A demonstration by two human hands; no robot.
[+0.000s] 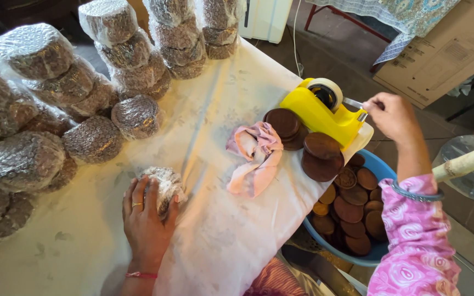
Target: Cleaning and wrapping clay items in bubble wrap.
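Note:
My left hand (145, 217) presses down on a round bundle wrapped in bubble wrap (164, 185) on the white tablecloth (215, 219). My right hand (391, 116) pinches the clear tape end (353, 102) coming off a yellow tape dispenser (322, 114) at the table's right edge. Several dark brown wooden discs (309, 147) lie loose beside the dispenser. A crumpled pink cloth (258, 155) rests between the bundle and the discs.
Many bubble-wrapped round bundles (83, 82) are stacked along the left and back of the table. A blue tub (382, 169) with several more brown discs sits below the table's right edge. A cardboard sheet (445, 49) and a wooden stick (467, 161) lie to the right.

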